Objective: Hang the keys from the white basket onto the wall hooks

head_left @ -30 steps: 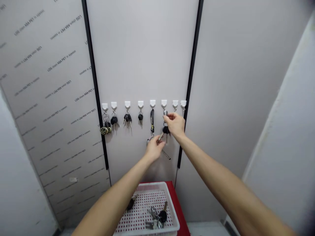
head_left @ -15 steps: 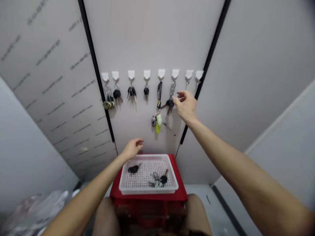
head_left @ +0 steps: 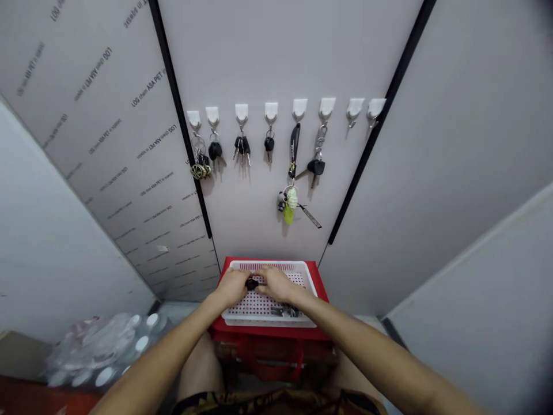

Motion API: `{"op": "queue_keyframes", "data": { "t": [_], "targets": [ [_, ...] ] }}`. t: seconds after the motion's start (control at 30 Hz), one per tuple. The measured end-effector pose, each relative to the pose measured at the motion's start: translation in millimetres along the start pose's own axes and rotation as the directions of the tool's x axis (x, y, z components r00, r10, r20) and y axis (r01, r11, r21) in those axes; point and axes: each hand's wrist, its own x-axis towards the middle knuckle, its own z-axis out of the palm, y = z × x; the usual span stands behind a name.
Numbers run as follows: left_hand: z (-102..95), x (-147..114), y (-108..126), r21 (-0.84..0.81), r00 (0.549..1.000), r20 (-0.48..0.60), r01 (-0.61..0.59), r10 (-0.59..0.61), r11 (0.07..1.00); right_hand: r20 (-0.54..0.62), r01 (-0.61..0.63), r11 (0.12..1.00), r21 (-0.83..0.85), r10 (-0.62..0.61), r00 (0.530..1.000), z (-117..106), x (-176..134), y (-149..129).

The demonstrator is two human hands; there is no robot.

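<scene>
Over the white plastic basket (head_left: 270, 320), a black-headed key bunch (head_left: 251, 284) lies between my two hands. My left hand (head_left: 233, 286) has its fingers closed on its left side. From the other side, the fingertips of my right hand (head_left: 276, 282) pinch it; the exact contact is partly hidden. A second bunch of keys (head_left: 285, 311) lies in the basket's front right, below my right wrist and partly covered by it. On the wall above, a key on a twisted metal chain (head_left: 317, 167) hangs from the sixth hook from the left.
White adhesive hooks (head_left: 271, 110) run in a row, several bearing keys. A lanyard with a green charm (head_left: 288, 213) hangs low. The two rightmost hooks (head_left: 355, 108) carry nothing. Red cloth (head_left: 322, 282) lies beneath the basket. Wrapped bottles (head_left: 103, 351) stand at lower left.
My right hand has come down from the hanging chain key to the basket. My left hand has moved into the basket, onto the black-headed keys. The view has shifted slightly.
</scene>
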Motion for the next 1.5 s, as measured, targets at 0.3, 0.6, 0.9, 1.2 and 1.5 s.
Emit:
{"op": "queue_keyframes", "data": {
  "t": [0.3, 0.6, 0.9, 1.2, 1.5],
  "targets": [
    [-19.7, 20.9, 7.6, -0.649, 0.973, -0.154, 0.03, -0.17, 0.76, -0.087, -0.171, 0.759, 0.628, 0.287, 0.954, -25.8, -1.7, 10.9],
    [-50.9, 41.0, 37.3, -0.717, 0.985, -0.145, -0.039, -0.094, 0.696, -0.334, -0.007, 0.858, 0.513, 0.207, 0.92, -60.1, -18.3, 11.5],
    [-98.1, 80.6, 93.2, -0.698, 0.893, -0.448, -0.324, -0.036, 0.639, -0.641, 0.101, 0.895, 0.434, 0.228, 0.733, -145.0, -13.1, 8.5],
    [-152.5, 123.2, 152.9, -0.527, 0.788, -0.604, -0.509, 0.121, 0.68, -0.88, 0.12, 0.895, 0.43, 0.386, 0.276, -278.2, 21.1, 23.9],
    [-120.9, 99.5, 119.4, -0.617, 0.906, -0.423, -0.277, -0.014, 0.736, -0.892, -0.16, 0.926, 0.341, 0.373, 0.256, -286.8, 31.3, 52.7]
  ]
}}
